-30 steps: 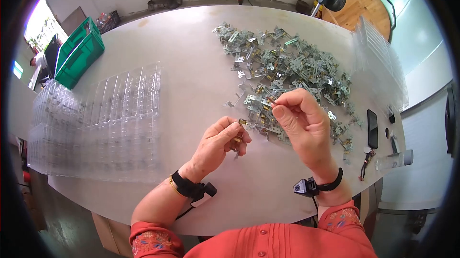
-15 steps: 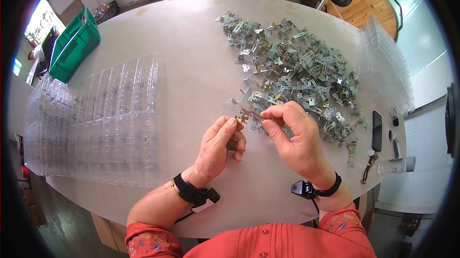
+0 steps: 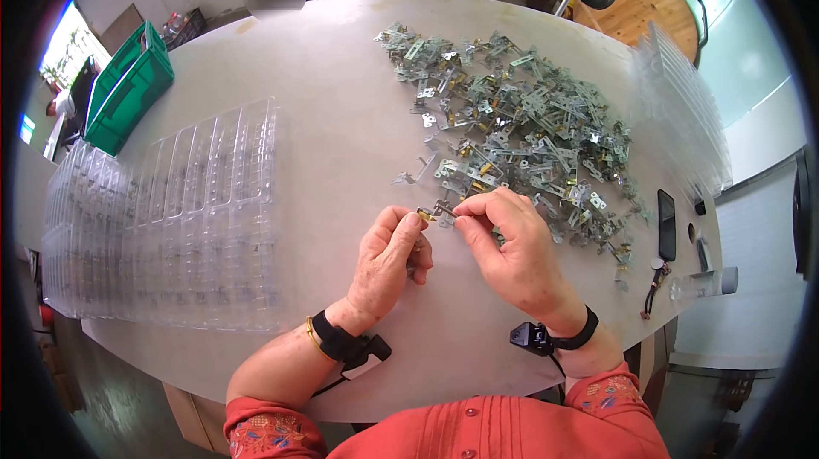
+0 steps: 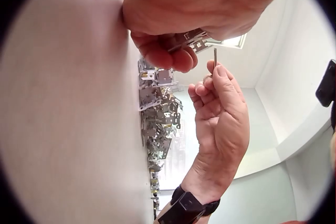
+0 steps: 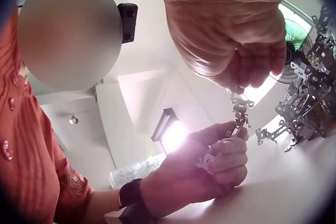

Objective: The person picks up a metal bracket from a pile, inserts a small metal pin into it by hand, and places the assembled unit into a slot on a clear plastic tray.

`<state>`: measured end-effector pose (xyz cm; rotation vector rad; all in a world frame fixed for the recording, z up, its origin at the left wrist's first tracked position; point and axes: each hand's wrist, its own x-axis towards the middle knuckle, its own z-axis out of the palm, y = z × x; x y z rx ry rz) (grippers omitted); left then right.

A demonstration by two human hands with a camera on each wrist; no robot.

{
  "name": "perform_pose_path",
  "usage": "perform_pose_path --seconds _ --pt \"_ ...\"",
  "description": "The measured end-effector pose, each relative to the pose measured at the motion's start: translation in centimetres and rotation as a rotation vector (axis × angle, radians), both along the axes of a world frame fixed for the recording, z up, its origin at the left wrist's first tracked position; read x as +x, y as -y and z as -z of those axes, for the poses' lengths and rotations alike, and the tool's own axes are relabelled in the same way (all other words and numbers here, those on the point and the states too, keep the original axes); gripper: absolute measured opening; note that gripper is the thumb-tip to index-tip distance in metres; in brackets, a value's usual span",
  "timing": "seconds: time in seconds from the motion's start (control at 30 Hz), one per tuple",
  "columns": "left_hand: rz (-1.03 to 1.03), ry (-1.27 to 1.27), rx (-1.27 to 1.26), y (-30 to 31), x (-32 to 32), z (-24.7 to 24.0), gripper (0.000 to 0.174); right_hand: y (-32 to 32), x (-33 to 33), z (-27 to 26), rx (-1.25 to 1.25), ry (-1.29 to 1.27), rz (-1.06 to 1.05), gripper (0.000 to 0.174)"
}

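Over the front of the table my left hand (image 3: 382,261) grips small metal brackets, one with a brass-coloured part (image 3: 426,215) showing beyond the thumb tip. Its curled fingers hide most of them; more metal plates (image 4: 195,42) stick out from the fingers in the left wrist view. Close on the right, my right hand (image 3: 516,246) pinches the end of a thin metal bracket (image 3: 443,208) between thumb and forefinger. The bracket's shaped end meets the brass-coloured part at the left thumb. The right wrist view shows this bracket (image 5: 241,109) spanning the gap between both hands.
A large heap of loose metal brackets (image 3: 529,118) spreads just beyond the right hand. Clear plastic trays (image 3: 205,169) are stacked at the left, more trays (image 3: 678,113) at the right. A green crate (image 3: 128,92), a phone (image 3: 666,224) and a bottle (image 3: 704,284) lie around the edges.
My right hand has come down and left, bringing its bracket to the brass-coloured part at the left thumb. The left hand has stayed nearly in place, holding its brackets.
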<state>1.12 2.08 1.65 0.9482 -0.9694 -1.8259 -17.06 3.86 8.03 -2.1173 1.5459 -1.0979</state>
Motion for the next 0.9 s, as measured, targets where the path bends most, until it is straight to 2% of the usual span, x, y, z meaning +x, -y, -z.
perform_pose_path --seconds 0.3,0.47,0.63,0.9 --pt "-0.018 0.064 -0.055 -0.6 -0.1 -0.2 0.024 -0.6 -0.2 0.0 0.001 -0.006 0.012 0.012" --pt "0.026 0.137 -0.172 -1.1 -0.2 -0.1 0.020 -0.9 -0.1 0.3 0.017 0.064 0.028 0.014" --pt "0.040 0.167 -0.236 -1.4 -0.3 -0.1 0.018 -1.3 -0.5 0.4 0.267 0.287 0.007 0.017" --pt "0.036 0.245 -0.395 -1.8 -0.7 0.4 0.017 -2.1 -0.8 0.8 0.301 0.252 0.002 0.014"
